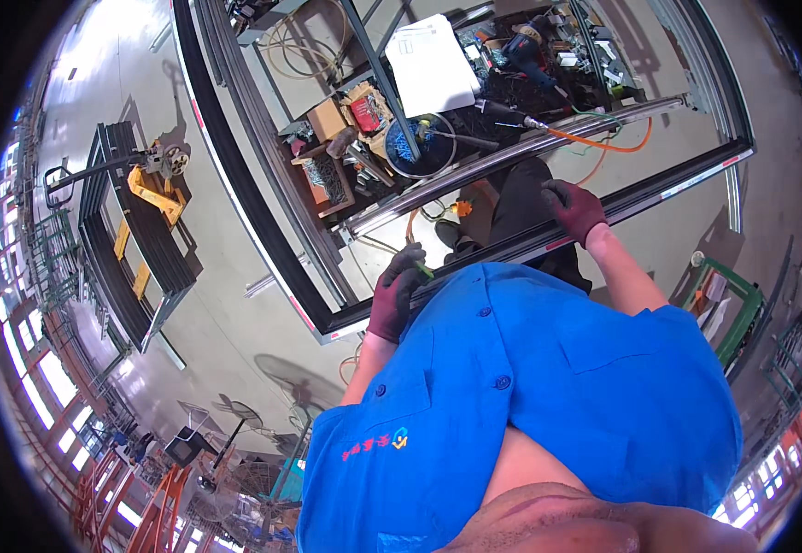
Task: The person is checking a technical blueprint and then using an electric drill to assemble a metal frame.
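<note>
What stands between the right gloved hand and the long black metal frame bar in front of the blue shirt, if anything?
Nothing visible: the maroon-and-black gloved right hand overlaps the long, straight black metal frame bar in this view, though exact contact is unclear.

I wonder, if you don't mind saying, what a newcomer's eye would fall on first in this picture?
Most likely the bright blue shirt filling the lower middle, and just above it the gloved left hand and gloved right hand at the near side of the large black frame. Next might come the white papers at top centre, then the yellow pallet jack at left.
</note>
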Tool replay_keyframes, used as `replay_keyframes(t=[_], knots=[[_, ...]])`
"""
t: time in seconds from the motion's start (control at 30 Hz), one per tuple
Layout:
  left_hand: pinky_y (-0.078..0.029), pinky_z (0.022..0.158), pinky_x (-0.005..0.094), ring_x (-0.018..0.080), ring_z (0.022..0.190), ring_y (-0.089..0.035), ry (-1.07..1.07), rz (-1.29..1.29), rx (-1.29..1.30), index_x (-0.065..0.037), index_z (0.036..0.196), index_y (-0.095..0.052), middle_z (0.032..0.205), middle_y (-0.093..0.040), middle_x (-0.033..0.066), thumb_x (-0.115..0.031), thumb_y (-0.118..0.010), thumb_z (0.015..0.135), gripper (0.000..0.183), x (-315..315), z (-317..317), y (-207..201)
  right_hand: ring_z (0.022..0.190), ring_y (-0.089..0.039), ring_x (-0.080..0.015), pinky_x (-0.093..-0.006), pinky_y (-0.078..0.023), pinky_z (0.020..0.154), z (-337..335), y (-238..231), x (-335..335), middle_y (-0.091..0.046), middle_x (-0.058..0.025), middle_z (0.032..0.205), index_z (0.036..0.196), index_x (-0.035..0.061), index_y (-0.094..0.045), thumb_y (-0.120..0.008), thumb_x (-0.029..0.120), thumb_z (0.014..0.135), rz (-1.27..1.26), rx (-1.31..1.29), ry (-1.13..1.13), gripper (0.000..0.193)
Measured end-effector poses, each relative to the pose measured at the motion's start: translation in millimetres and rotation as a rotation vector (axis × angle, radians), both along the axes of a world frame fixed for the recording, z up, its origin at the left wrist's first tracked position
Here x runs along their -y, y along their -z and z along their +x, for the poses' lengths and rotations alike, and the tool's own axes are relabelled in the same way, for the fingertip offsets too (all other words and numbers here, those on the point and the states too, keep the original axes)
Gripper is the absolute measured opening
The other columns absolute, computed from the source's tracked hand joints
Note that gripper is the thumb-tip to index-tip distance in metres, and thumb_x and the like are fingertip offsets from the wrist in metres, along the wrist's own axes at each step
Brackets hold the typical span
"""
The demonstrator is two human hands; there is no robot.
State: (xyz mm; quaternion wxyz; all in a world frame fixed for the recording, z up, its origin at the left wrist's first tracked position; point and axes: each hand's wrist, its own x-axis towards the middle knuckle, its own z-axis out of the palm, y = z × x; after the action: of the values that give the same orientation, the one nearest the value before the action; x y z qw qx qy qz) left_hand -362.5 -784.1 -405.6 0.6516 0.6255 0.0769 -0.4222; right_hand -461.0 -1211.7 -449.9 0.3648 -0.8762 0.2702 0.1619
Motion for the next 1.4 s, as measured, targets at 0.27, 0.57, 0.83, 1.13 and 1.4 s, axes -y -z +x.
replay_keyframes(t=[0.27, 0.57, 0.83, 1.13, 1.4], knots=[[-0.053, 0.094, 0.0290, 0.0130, 0.106, -0.065, 0.115, 0.020, 0.119, -0.003, 0.140, -0.069, 0.145, -0.068, 0.0078, -0.012, -0.052, 0.105, 0.040, -8.6, -0.6, 12.9, 0.116, -0.074, -0.0382, -0.0462, -0.060, 0.097, 0.4, -2.7, -1.1, -0.079, -0.0136, 0.125, 0.131, 0.0157, -0.075, -0.068, 0.046, 0.103, -0.006, 0.043, -0.001, 0.042], [-0.052, 0.097, 0.0291, 0.0154, 0.116, -0.065, 0.118, 0.046, 0.126, -0.004, 0.139, -0.070, 0.150, -0.066, 0.0077, -0.013, -0.053, 0.107, 0.037, 0.6, 2.7, -5.3, 0.118, -0.073, -0.0380, -0.0462, -0.059, 0.099, 2.4, -8.5, -1.1, -0.078, -0.0140, 0.126, 0.132, 0.0153, -0.075, -0.068, 0.045, 0.103, 0.002, 0.014, 0.001, 0.042], [-0.055, 0.096, 0.0317, 0.0160, 0.109, -0.068, 0.095, 0.047, 0.103, -0.003, 0.140, -0.070, 0.148, -0.067, 0.0092, -0.013, -0.053, 0.107, 0.038, 0.7, 2.7, -3.0, 0.118, -0.073, -0.0386, -0.0461, -0.059, 0.100, 1.5, -5.1, -1.1, -0.078, -0.0144, 0.127, 0.133, 0.0149, -0.075, -0.068, 0.043, 0.104, -0.001, 0.030, -0.003, 0.041], [-0.049, 0.110, 0.0328, 0.0235, 0.134, -0.062, 0.059, 0.018, 0.017, 0.002, 0.133, -0.072, 0.150, -0.064, 0.0152, -0.012, -0.061, 0.098, 0.039, 1.4, 3.4, -4.6, 0.117, -0.073, -0.0386, -0.0469, -0.059, 0.100, 3.2, -10.0, -2.5, -0.078, -0.0142, 0.127, 0.133, 0.0158, -0.075, -0.068, 0.043, 0.104, -0.012, 0.016, -0.008, 0.040], [-0.054, 0.101, 0.0307, 0.0157, 0.114, -0.067, 0.037, 0.027, 0.005, -0.001, 0.147, -0.065, 0.139, -0.070, 0.0069, -0.012, -0.055, 0.108, 0.042, 0.9, 0.2, 2.9, 0.117, -0.073, -0.0386, -0.0467, -0.059, 0.099, 1.4, -4.8, -0.2, -0.078, -0.0144, 0.126, 0.133, 0.0159, -0.075, -0.069, 0.042, 0.103, -0.020, -0.004, -0.008, 0.040]])
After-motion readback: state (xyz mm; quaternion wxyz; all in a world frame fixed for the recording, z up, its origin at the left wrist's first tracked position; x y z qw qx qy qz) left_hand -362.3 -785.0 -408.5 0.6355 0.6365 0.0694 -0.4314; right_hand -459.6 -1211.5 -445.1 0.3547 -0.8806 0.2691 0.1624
